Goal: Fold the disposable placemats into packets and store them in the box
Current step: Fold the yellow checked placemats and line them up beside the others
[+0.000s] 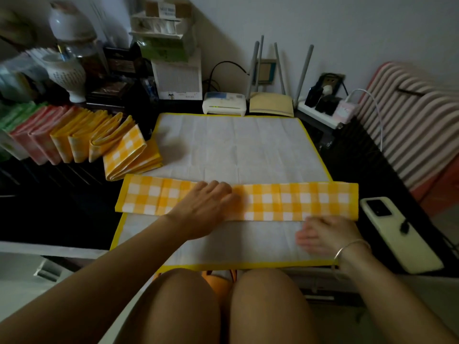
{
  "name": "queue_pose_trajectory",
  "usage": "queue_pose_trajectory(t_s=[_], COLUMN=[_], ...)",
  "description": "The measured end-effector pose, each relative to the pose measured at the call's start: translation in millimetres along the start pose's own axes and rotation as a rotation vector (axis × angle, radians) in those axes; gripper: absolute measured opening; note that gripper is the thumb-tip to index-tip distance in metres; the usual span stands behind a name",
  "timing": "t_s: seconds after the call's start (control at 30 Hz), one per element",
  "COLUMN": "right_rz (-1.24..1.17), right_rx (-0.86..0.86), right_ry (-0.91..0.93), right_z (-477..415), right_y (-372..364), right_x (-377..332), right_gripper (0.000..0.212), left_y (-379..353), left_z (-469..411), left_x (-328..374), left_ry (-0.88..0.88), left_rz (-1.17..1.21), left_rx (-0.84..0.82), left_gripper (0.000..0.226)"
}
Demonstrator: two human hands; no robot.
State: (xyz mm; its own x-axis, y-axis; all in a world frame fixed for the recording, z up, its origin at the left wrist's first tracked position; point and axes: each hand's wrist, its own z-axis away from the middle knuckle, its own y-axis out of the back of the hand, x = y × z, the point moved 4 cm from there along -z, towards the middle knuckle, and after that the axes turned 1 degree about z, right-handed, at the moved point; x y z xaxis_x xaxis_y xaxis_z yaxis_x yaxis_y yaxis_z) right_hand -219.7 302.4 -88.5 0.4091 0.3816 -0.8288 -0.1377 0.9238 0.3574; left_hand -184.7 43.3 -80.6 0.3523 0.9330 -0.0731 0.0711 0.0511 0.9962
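Note:
A white placemat with a yellow border lies spread on the dark table in front of me. Across its middle runs a folded band showing the yellow-and-white check side. My left hand presses flat on the left half of that band with straight fingers. My right hand lies flat on the white part just below the band, near its right end, slightly blurred. To the left stands a row of folded packets in yellow, pink and green, with one yellow check packet leaning at its near end.
A phone with a cable lies at the table's right edge. A white router, a power strip with plugs and stacked boxes and jars line the back. My knees are below the table's front edge.

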Motion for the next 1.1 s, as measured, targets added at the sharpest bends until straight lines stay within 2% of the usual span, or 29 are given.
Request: queue_pose_trajectory(t_s=[0.07,0.17,0.23,0.3,0.43,0.57,0.67,0.83,0.93,1.0,1.07,1.1], right_rz=[-0.254,-0.516,-0.600,-0.632,-0.615,-0.555,-0.527,-0.205,0.339,0.582,0.802,0.912], right_rx=[-0.115,-0.134,-0.144,-0.167,-0.201,-0.138,-0.078,0.035,0.226,0.350,0.370,0.356], right_ry=[-0.191,-0.261,-0.292,-0.307,-0.290,-0.254,-0.140,0.166,0.462,0.657,0.787,0.826], right_z=[11,15,14,13,8,5,3,5,22,37,53,56], right_y=[-7,-12,-17,-20,-25,-29,-29,-38,-49,-63,-84,-95], right_x=[10,10,5,0,-4,-9,-20,-53,-86,-110,-132,-137], right_gripper=[0.015,0.016,0.020,0.018,0.015,0.011,0.010,0.016,0.038,0.031,0.020,0.019], left_y=[-4,-6,-1,1,-2,-6,-5,-6,-7,-7,-4,-1], left_z=[2,-1,-8,-13,-16,-19,-22,-24,-23,-18,-2,10], left_x=[5,6,6,8,9,9,10,9,8,0,-14,-21], left_ry=[0.019,0.118,0.176,0.240,0.297,0.314,0.323,0.358,0.361,0.307,0.270,0.250], left_rz=[0.044,0.089,0.109,0.140,0.144,0.128,0.109,0.101,0.140,0.308,0.514,0.511], left_rx=[-0.039,-0.091,-0.090,-0.098,-0.099,-0.119,-0.140,-0.131,-0.134,-0.097,-0.016,0.059], left_gripper=[0.051,0.052,0.044,0.043,0.063,0.064,0.062,0.055,0.049,0.052,0.054,0.051])
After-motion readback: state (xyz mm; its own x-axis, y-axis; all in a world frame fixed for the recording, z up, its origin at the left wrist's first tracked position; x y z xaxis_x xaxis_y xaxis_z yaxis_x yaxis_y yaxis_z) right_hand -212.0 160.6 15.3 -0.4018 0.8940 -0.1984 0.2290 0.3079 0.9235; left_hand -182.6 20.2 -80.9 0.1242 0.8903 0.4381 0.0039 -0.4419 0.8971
